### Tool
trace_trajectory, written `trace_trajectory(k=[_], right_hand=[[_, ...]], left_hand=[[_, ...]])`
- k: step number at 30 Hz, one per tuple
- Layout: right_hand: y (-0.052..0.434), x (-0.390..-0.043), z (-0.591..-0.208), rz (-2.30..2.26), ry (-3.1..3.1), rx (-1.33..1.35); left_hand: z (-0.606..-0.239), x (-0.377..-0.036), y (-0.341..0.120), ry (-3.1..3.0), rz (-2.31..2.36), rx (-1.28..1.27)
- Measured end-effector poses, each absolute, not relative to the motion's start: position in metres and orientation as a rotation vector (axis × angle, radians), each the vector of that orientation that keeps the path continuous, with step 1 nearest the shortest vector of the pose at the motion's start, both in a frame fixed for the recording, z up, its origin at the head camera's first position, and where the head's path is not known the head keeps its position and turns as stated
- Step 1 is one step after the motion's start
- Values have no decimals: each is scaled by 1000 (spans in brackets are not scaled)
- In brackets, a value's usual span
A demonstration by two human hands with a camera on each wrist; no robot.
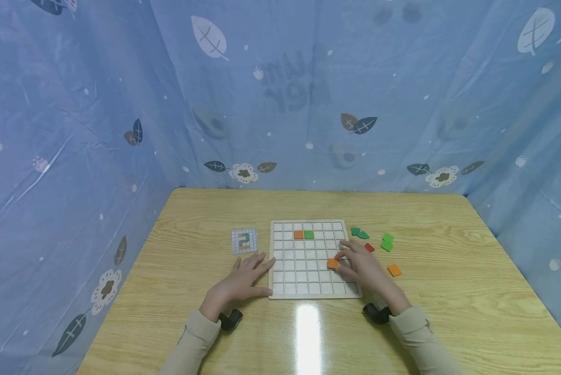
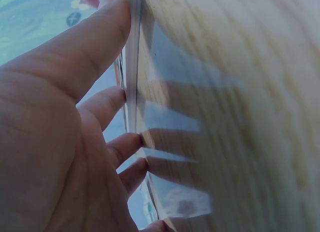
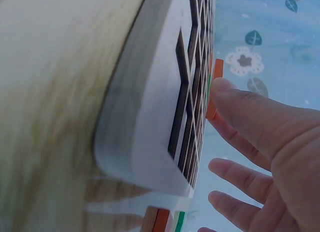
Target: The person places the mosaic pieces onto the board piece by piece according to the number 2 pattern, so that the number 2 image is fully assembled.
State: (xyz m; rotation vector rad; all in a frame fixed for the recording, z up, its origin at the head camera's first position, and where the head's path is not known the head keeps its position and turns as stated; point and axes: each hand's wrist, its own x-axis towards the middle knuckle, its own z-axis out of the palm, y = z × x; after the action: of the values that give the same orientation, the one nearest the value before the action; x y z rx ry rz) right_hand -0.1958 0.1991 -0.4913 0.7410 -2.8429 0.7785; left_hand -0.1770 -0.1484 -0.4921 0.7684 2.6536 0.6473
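Placing: the right hand [image 1: 362, 266] pinches an orange tile [image 1: 333, 264] between thumb and fingertips and holds it on the grid board [image 1: 308, 289], in the lower right part of the grid.
Steadying: the left hand [image 1: 246, 277] lies flat on the table [image 1: 205, 219], fingers straight and spread, its fingertips against the board's left edge.
Board: a pale wooden grid of square cells; an orange tile in the grid [image 1: 299, 235] and a green tile in the grid [image 1: 309, 235] sit side by side in the second row, the other cells look unfilled.
Pattern: a small card [image 1: 244, 241] with a coloured figure lies just left of the board.
Supply: loose green tiles [image 1: 386, 242], a red tile [image 1: 369, 247] and a spare orange tile [image 1: 394, 270] lie on the table right of the board.
Step in hand: judged as seating one tile in a cell; it looks tilted, not yet flat.
Next move: likely calls for squaring the tile to its cell, pressing it level, then letting go without shifting the board.
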Motion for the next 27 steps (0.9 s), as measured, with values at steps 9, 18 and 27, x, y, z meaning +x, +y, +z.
trace_trajectory(k=[9,18,27], right_hand=[[187,-199,-494,742,-2829,796],[175,-198,-494,728,-2775,858],[159,-196,-493,779,-2778,932]], left_hand=[[-490,-177,-148,2658,654,765],[-489,-176,-148,2661,642,765],[-492,-176,-148,2663,644,769]])
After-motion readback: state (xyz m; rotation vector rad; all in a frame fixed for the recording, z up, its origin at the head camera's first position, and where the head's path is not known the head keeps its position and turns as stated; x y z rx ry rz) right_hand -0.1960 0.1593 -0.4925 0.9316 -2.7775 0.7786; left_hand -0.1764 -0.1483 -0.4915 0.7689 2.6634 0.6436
